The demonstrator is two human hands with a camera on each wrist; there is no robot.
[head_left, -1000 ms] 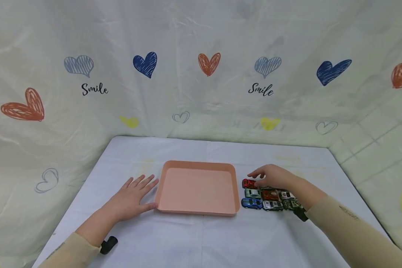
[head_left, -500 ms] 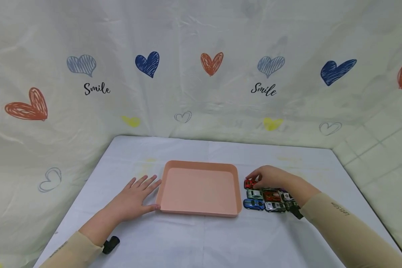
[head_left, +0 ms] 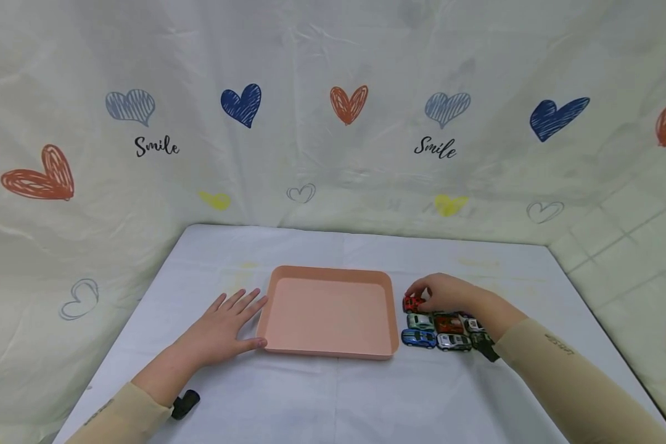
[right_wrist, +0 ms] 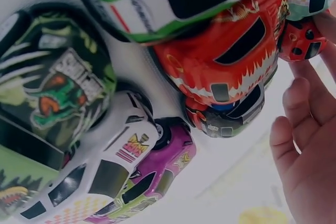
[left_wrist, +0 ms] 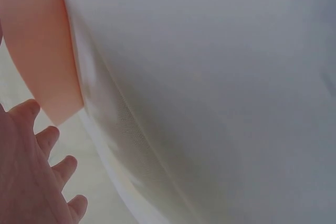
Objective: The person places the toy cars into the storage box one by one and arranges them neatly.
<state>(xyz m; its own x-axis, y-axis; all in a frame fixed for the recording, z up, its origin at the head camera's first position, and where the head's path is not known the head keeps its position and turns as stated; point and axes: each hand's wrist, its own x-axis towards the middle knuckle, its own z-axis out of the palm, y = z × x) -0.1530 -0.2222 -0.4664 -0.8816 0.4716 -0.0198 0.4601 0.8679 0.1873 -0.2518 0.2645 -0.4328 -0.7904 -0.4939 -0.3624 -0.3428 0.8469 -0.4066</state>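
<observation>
The right hand (head_left: 449,293), the nearer one, pinches the red car (head_left: 411,304), lying lengthwise nine-to-three just off the tray's (head_left: 333,314) three o'clock side, while the left hand (head_left: 219,331) spreads at nine.

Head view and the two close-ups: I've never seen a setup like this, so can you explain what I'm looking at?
No machine here: these are a person's bare hands. The wide picture is taken from the head, looking forward and down; the close-ups are taken from each wrist, looking at that hand's work. On the white-covered table lies a pink tray, with toy cars grouped on its right. The left hand holds nothing; its fingers are spread, thumb at the tray's edge. The right hand pinches a red car.
</observation>
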